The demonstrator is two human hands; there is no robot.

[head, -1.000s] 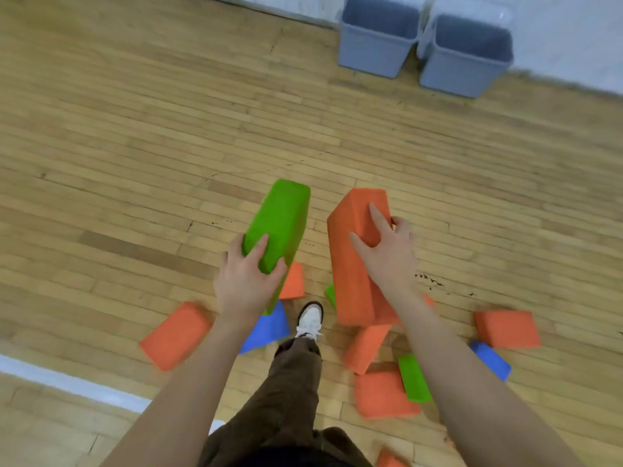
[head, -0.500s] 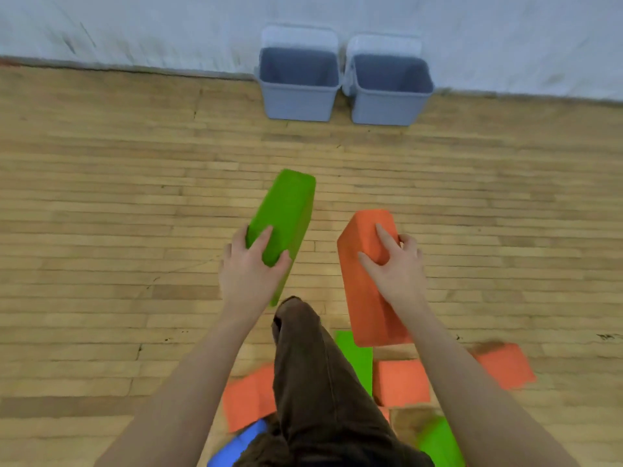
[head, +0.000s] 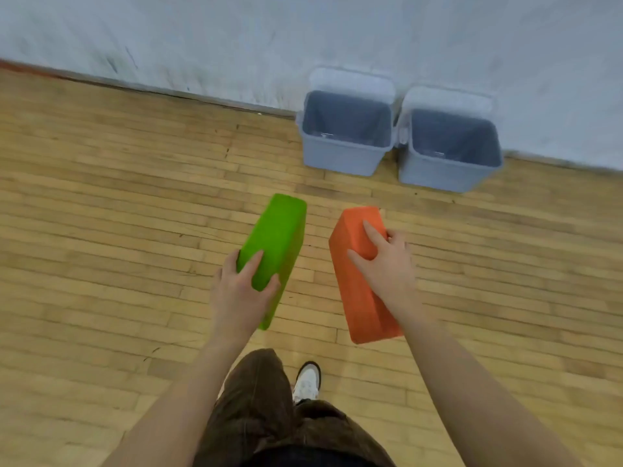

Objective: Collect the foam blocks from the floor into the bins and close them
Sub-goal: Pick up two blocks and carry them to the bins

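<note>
My left hand (head: 241, 289) grips the near end of a long green foam block (head: 278, 237), held above the floor and pointing away from me. My right hand (head: 387, 266) grips an orange foam block (head: 357, 284) from its right side, fingers spread over its top. Two grey-blue bins stand side by side against the wall ahead: the left bin (head: 338, 160) and the right bin (head: 445, 178). Both are open and look empty, with their pale lids tilted back against the wall. The bins lie a short way beyond the blocks.
The floor is light wooden planking (head: 118, 230). A pale wall (head: 269, 38) runs along the back behind the bins. My brown trouser leg (head: 259, 392) and a white shoe (head: 306, 380) show at the bottom centre. No loose blocks are in sight.
I have walked toward the wall: the bins are now larger and closer, and the scattered blocks on the floor have dropped out of view. Both hands keep their blocks.
</note>
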